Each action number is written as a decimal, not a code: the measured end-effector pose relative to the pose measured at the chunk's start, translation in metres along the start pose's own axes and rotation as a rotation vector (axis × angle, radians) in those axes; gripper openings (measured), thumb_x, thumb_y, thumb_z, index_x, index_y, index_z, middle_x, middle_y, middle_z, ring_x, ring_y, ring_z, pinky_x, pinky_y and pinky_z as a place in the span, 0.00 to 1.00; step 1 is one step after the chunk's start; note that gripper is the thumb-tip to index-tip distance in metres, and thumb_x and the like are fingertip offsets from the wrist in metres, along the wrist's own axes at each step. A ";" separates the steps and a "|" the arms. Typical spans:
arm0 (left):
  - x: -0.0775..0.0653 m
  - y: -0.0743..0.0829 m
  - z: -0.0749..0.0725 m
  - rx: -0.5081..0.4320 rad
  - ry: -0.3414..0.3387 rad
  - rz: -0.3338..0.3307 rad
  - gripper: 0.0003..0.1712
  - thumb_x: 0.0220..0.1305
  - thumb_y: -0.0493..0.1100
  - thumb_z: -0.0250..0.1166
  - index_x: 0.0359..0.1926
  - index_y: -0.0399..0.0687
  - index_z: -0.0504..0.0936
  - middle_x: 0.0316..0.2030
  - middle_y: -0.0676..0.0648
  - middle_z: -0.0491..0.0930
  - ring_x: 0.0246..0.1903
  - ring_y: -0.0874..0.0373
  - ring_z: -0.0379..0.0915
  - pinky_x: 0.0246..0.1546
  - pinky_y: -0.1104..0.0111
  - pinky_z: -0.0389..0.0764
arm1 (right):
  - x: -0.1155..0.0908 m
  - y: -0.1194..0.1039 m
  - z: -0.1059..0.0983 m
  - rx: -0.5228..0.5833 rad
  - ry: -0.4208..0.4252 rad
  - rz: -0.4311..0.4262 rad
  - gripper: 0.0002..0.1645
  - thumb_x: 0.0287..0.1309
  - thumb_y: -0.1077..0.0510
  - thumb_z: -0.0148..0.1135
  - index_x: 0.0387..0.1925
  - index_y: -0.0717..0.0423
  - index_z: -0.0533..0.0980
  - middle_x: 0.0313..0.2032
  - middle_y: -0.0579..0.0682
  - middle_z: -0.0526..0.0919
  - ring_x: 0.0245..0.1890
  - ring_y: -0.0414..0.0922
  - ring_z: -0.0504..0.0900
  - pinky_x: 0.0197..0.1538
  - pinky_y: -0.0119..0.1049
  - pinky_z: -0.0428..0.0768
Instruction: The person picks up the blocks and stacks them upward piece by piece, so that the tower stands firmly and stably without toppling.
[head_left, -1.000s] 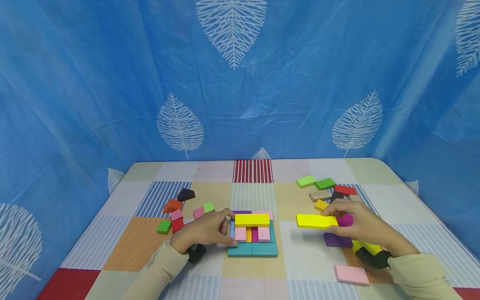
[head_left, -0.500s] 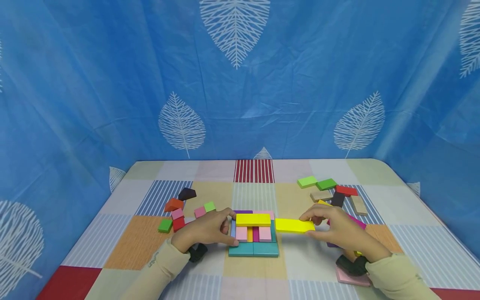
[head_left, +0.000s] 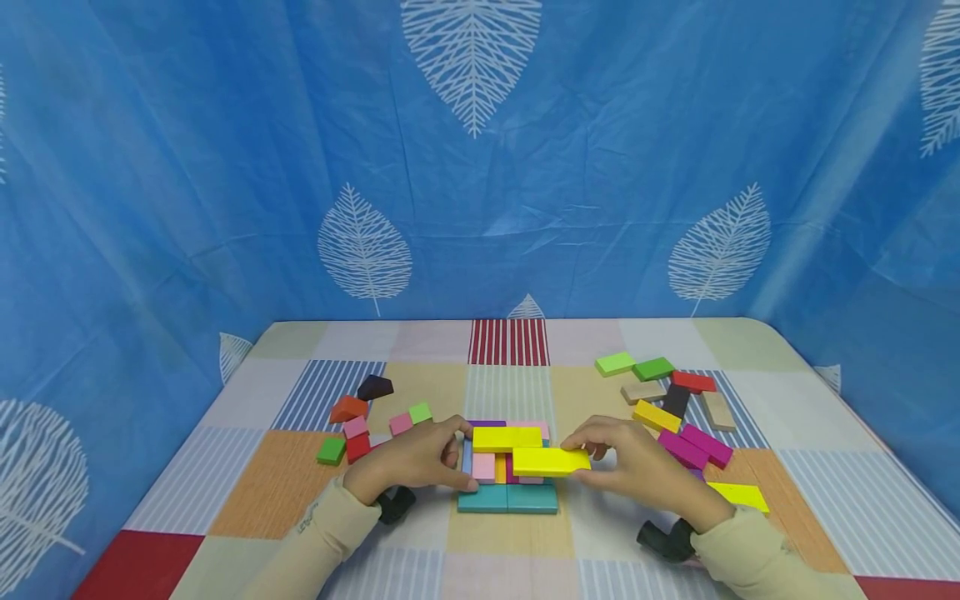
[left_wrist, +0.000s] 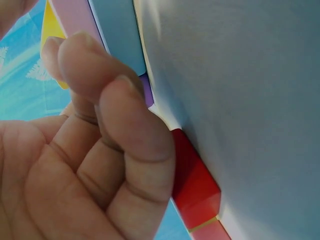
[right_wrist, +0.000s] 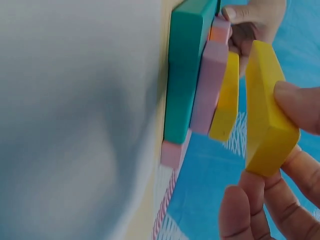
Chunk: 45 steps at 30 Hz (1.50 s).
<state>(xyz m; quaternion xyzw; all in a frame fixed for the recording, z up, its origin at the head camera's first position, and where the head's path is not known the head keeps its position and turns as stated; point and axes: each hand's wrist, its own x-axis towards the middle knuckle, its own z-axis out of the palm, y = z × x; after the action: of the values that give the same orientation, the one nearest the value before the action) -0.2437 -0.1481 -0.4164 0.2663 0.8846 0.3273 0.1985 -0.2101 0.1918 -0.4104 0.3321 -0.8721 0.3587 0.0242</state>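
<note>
My right hand [head_left: 637,462] pinches one end of a long yellow block [head_left: 547,461], thumb on one side and fingers on the other. That block hangs over the front right of a low block stack; in the right wrist view a gap shows between it and a second yellow block [right_wrist: 226,100] lying on top. Teal blocks [head_left: 483,499] form the stack's front base, with pink [head_left: 483,467], orange and magenta blocks above. At the stack's left end my left hand [head_left: 416,457] grips it, thumb in front and index finger behind, the other fingers curled [left_wrist: 135,120].
Loose red [head_left: 357,447], green [head_left: 331,451], pink, orange-red and dark blocks lie left of the stack. At the right are scattered green, red [head_left: 693,382], plain wood [head_left: 717,412], magenta [head_left: 707,446] and yellow blocks [head_left: 738,497]. A blue leaf-print curtain [head_left: 525,217] encloses the table.
My right hand has carried the yellow block leftward from the right-hand pile to over the stack. My left hand stays at the stack's left end.
</note>
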 end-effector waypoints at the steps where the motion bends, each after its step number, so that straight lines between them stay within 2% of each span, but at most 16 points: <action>1: 0.000 0.000 0.000 -0.001 -0.001 0.001 0.37 0.62 0.46 0.82 0.65 0.35 0.74 0.25 0.55 0.72 0.22 0.62 0.65 0.24 0.73 0.64 | 0.001 -0.001 0.002 0.004 -0.008 0.006 0.18 0.55 0.65 0.82 0.48 0.55 0.89 0.43 0.42 0.87 0.38 0.36 0.80 0.43 0.32 0.85; 18: -0.001 0.000 0.000 -0.009 0.000 0.013 0.37 0.63 0.46 0.82 0.64 0.34 0.74 0.26 0.55 0.73 0.22 0.63 0.65 0.24 0.74 0.66 | 0.023 -0.025 0.027 -0.072 -0.034 0.018 0.18 0.57 0.60 0.83 0.49 0.57 0.89 0.43 0.43 0.88 0.39 0.35 0.80 0.45 0.31 0.86; 26: -0.002 0.001 -0.002 -0.027 -0.013 0.029 0.37 0.62 0.45 0.81 0.64 0.34 0.73 0.25 0.54 0.73 0.22 0.63 0.64 0.24 0.73 0.65 | 0.027 -0.032 0.033 -0.117 -0.055 0.031 0.19 0.58 0.58 0.83 0.50 0.57 0.89 0.44 0.45 0.89 0.39 0.37 0.81 0.45 0.31 0.86; 34: 0.000 0.000 -0.002 -0.018 -0.016 0.019 0.37 0.62 0.45 0.82 0.64 0.35 0.73 0.26 0.54 0.73 0.22 0.62 0.65 0.24 0.73 0.65 | 0.028 -0.033 0.035 -0.187 -0.028 -0.012 0.17 0.57 0.58 0.84 0.48 0.56 0.90 0.40 0.42 0.85 0.36 0.38 0.79 0.41 0.30 0.84; 45: 0.000 0.001 -0.002 -0.006 -0.018 0.010 0.39 0.62 0.48 0.82 0.64 0.35 0.73 0.26 0.54 0.74 0.22 0.63 0.66 0.24 0.74 0.67 | 0.029 -0.033 0.038 -0.280 0.003 -0.057 0.17 0.56 0.55 0.86 0.46 0.55 0.91 0.41 0.44 0.87 0.40 0.40 0.85 0.50 0.39 0.89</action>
<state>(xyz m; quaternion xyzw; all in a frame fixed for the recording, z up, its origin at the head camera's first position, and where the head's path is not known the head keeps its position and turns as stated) -0.2443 -0.1487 -0.4143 0.2729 0.8806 0.3282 0.2058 -0.2058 0.1341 -0.4103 0.3495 -0.9038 0.2333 0.0815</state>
